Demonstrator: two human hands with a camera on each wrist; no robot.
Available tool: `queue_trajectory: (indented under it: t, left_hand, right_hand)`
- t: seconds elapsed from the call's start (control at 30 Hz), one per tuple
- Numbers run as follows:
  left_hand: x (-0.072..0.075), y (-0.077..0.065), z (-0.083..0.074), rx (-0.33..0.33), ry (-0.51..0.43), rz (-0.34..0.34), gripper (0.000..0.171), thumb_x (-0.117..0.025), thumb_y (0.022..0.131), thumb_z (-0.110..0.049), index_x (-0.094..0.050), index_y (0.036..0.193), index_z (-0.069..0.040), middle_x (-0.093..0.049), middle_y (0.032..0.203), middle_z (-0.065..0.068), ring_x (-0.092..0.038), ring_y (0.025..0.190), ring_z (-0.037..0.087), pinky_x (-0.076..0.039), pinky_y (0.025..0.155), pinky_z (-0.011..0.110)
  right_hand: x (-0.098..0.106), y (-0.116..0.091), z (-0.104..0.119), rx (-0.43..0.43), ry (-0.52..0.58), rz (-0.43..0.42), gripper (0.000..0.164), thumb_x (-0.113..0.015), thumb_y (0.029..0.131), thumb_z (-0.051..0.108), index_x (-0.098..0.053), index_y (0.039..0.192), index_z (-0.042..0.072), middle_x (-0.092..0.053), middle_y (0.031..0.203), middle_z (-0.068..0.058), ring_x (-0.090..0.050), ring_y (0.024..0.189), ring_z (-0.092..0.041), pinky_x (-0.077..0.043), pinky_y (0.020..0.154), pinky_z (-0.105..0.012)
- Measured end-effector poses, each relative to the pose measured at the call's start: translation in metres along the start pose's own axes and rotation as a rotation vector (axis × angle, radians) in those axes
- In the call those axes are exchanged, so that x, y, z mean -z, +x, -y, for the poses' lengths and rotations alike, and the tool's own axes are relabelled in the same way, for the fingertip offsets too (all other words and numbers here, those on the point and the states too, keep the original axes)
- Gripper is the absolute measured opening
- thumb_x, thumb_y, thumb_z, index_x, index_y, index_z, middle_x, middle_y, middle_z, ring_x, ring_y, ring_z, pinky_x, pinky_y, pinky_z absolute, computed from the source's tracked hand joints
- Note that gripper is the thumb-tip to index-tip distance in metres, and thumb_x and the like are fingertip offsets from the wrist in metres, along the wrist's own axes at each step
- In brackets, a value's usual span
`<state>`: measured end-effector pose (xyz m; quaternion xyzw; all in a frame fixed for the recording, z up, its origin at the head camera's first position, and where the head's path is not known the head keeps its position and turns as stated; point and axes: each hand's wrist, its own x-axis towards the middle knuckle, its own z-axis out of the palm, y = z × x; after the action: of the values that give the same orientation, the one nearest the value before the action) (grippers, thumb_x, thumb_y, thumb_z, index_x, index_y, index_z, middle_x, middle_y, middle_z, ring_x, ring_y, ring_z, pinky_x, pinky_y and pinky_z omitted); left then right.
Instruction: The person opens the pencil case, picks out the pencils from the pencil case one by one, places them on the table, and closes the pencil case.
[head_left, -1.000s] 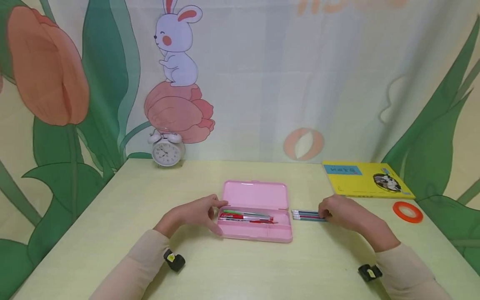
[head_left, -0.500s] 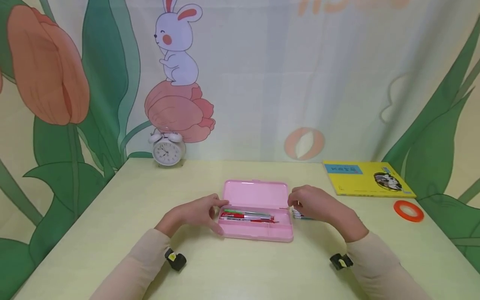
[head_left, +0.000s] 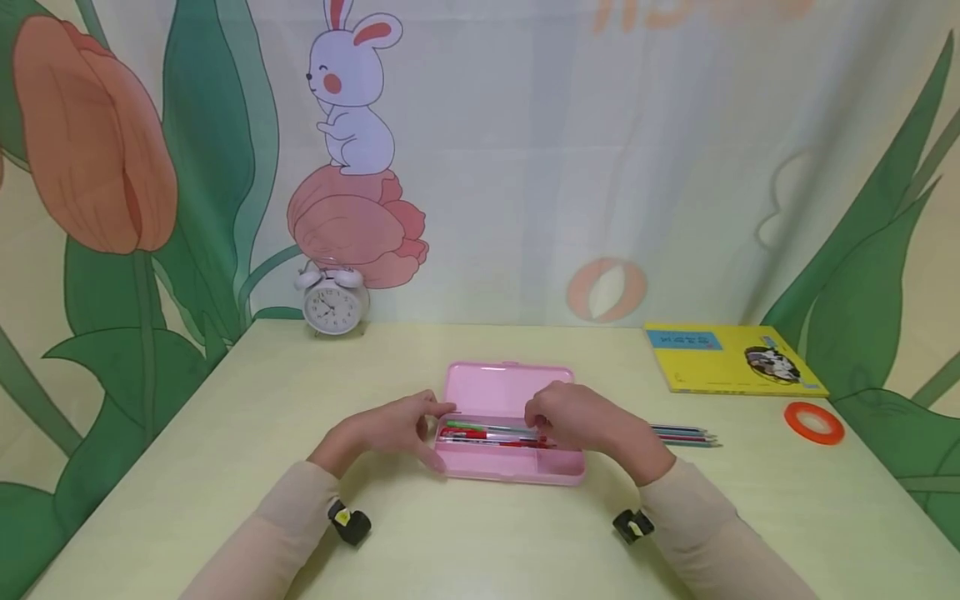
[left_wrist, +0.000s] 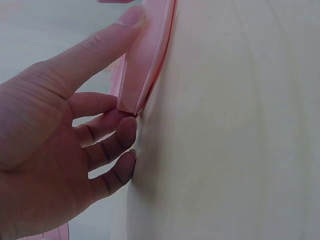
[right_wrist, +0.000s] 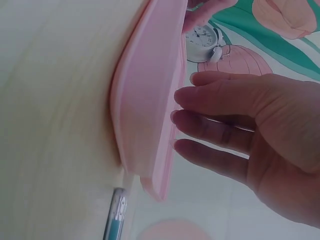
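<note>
A pink pencil case [head_left: 480, 474] lies with its lid [head_left: 495, 389] raised back. My left hand [head_left: 390, 424] holds its left end, thumb at the front and fingers behind; the left wrist view shows the thumb on the case wall [left_wrist: 147, 55]. Red pens [head_left: 480, 434] and a green-ended one lie in the long rear compartment. Over the right part of the case is my right hand [head_left: 588, 418], fingertips down by the pens' right ends. In the right wrist view its fingers are loosely bent beside the rim, and nothing shows between them.
Several pencils [head_left: 686, 436] lie side by side just right of the case, partly behind the right hand. Farther right are an orange tape roll [head_left: 813, 423] and a yellow book [head_left: 735, 358]. A white alarm clock [head_left: 332, 307] stands at the back left.
My right hand has moved left from the pencils, past the case's right edge, to above its inside. The pencils' pointed ends now show. The left hand stays on the case.
</note>
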<state>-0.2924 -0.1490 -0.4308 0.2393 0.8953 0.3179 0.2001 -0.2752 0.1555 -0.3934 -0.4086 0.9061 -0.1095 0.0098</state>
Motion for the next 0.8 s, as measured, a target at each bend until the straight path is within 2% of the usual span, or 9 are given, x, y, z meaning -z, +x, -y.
queue_trajectory:
  t: [0.27, 0.57, 0.8]
  left_hand:
    - [0.0021, -0.0005, -0.0046, -0.011, 0.015, 0.004, 0.093, -0.091, 0.071, -0.035, -0.047, 0.150, -0.014, -0.049, 0.101, 0.008, -0.049, 0.093, 0.022, -0.039, 0.073, 0.034]
    - [0.0016, -0.0011, -0.0032, -0.015, 0.017, 0.008, 0.092, -0.091, 0.073, -0.034, -0.047, 0.151, -0.014, -0.048, 0.100, 0.007, -0.048, 0.093, 0.020, -0.039, 0.073, 0.033]
    - [0.0017, -0.0035, -0.0027, -0.018, 0.007, 0.010, 0.093, -0.091, 0.072, -0.033, -0.047, 0.151, -0.013, -0.048, 0.101, 0.008, -0.048, 0.092, 0.021, -0.039, 0.073, 0.034]
  right_hand:
    - [-0.0044, -0.0003, -0.0065, -0.005, -0.025, 0.052, 0.027, -0.063, 0.079, -0.010, -0.063, 0.065, 0.014, -0.049, 0.062, 0.010, -0.044, 0.060, -0.008, -0.041, 0.058, -0.024]
    - [-0.0080, 0.0011, -0.0024, -0.103, -0.017, 0.106, 0.028, -0.069, 0.084, -0.005, -0.061, 0.068, 0.015, -0.050, 0.062, 0.007, -0.046, 0.061, -0.012, -0.041, 0.059, -0.026]
    - [-0.0067, 0.0036, 0.0001, -0.167, -0.021, 0.125, 0.019, -0.071, 0.086, -0.001, -0.061, 0.080, 0.014, -0.053, 0.069, 0.004, -0.051, 0.066, -0.013, -0.045, 0.065, -0.028]
